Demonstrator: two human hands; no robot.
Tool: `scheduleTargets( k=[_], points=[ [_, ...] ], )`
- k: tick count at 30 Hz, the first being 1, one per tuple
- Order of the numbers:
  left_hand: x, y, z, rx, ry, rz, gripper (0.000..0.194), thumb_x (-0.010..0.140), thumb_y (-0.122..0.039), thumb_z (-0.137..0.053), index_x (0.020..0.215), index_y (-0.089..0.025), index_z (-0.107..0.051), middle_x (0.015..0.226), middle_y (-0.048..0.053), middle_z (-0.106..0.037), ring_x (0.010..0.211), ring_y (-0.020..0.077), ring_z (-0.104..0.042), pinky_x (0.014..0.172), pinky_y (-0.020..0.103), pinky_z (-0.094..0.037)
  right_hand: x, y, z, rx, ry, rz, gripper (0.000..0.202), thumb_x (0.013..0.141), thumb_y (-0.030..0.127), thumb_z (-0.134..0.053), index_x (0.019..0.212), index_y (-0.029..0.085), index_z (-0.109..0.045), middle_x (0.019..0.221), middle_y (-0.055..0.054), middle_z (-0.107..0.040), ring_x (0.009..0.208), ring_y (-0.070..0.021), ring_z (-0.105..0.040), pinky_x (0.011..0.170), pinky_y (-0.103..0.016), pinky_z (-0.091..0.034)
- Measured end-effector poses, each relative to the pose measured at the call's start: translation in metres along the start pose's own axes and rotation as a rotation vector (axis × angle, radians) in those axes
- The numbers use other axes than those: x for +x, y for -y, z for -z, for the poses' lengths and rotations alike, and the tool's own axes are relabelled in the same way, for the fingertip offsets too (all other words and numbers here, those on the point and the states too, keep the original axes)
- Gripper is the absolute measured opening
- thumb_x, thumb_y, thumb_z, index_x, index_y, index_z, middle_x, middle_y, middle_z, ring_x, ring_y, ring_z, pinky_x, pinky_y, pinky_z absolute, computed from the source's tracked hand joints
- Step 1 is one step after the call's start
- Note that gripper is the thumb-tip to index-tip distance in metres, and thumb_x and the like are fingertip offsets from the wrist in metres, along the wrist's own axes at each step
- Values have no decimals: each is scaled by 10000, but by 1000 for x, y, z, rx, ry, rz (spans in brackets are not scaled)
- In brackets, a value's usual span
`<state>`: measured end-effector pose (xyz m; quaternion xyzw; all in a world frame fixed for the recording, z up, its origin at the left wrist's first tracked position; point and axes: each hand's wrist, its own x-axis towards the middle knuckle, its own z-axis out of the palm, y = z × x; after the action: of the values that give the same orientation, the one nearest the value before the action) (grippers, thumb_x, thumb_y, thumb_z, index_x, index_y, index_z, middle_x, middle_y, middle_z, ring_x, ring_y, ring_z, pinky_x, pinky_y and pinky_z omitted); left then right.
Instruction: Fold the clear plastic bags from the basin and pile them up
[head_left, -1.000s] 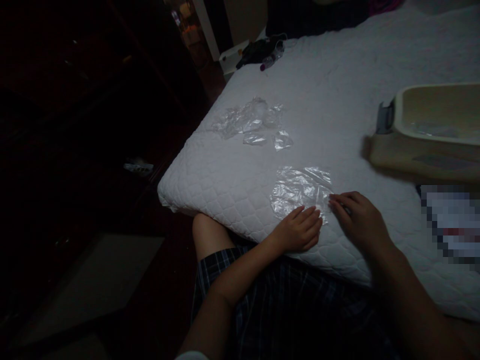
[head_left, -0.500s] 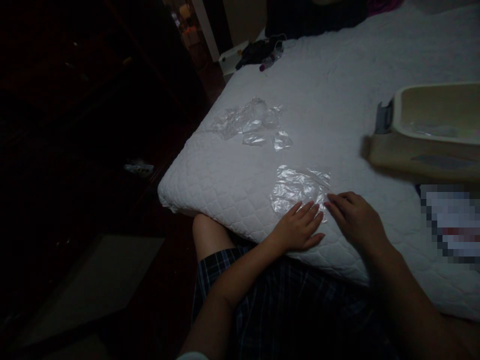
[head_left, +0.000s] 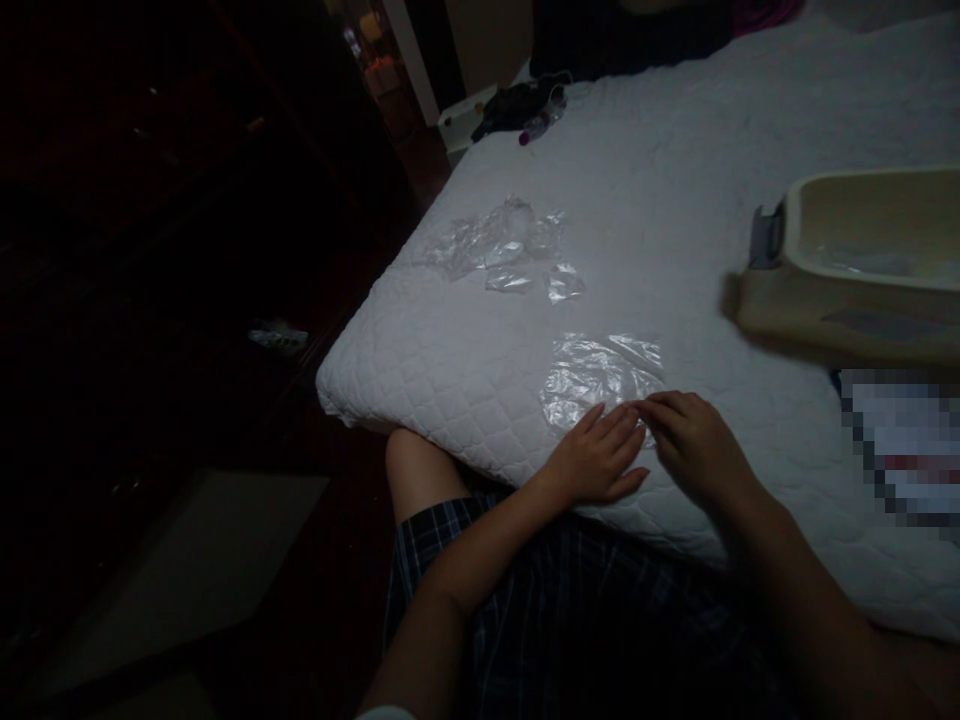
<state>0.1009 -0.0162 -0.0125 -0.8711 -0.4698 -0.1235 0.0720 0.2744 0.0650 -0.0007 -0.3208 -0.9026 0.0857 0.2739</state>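
A clear, shiny plastic bag (head_left: 600,372) lies flat on the white quilted bed (head_left: 465,370), near its front edge. My left hand (head_left: 602,455) rests with fingers spread over the bag's lower part. Beside it, my right hand (head_left: 694,440) has its thumb and fingers pressed together at the bag's lower right, its fingertips touching or very near the left hand's fingers. Whatever those fingertips pinch is too small and dim to make out. Farther back on the bed lie more crumpled clear plastic bags (head_left: 510,240).
A beige bin (head_left: 840,310) with a grey handle stands at the right. Below it lies a blurred-out white item (head_left: 907,440). Dark cloth and a bottle (head_left: 534,128) are at the bed's far left corner. A small packet (head_left: 279,337) lies left of the bed.
My right hand has moved slightly left, bringing its fingertips up to my left hand's fingers. The bag's right part looks flatter. My left hand has stayed in place.
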Motion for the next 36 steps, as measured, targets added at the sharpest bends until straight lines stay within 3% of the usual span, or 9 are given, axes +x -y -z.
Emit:
scheduleTargets(
  k=[8,15,21,24,29,36],
  points=[
    [-2,2,-10,-67,-136,-61,536,928,-420,-386,1311,-50,-443,1515,215,-293,1460,287,-157,1159,465,-275,-1,-3,0,20,25,-19,249,872,171,-447,1029,164,-640,990,-117,-645,902,-241,-554,792,-395,-448],
    [-3,5,-22,-242,-221,-36,562,894,-390,-434,1363,-105,-315,1530,217,-212,1461,322,-128,1118,549,-342,1,-1,2,88,-17,-49,295,888,201,-441,1119,180,-623,1003,-114,-645,926,-244,-562,816,-406,-452],
    [-1,7,-23,-239,-374,-79,566,885,-385,-459,1331,-84,-285,1513,230,-145,1457,330,-122,1117,486,-387,0,1,1,46,-21,-14,326,880,189,-451,1155,205,-625,1094,-119,-611,995,-258,-530,836,-427,-437],
    [-1,7,-21,-244,-333,-74,530,888,-396,-454,1299,-88,-324,1484,231,-211,1450,329,-155,1116,495,-388,0,3,0,24,-17,-7,328,873,172,-446,1139,206,-635,1126,-126,-600,1025,-271,-516,840,-440,-424],
    [-4,6,-18,-241,-139,3,475,897,-457,-410,1257,-147,-406,1443,182,-311,1445,326,-179,1124,547,-356,3,3,-1,75,-9,1,354,855,146,-443,1144,230,-628,1127,-109,-599,1027,-269,-515,853,-454,-411],
    [-7,6,-22,-220,-105,68,596,857,-549,-434,1318,-176,-378,1480,168,-239,1447,345,-156,1111,578,-343,5,3,-3,90,-29,18,365,827,119,-458,1097,256,-660,1108,-89,-614,1028,-259,-528,853,-442,-386]
  ],
)
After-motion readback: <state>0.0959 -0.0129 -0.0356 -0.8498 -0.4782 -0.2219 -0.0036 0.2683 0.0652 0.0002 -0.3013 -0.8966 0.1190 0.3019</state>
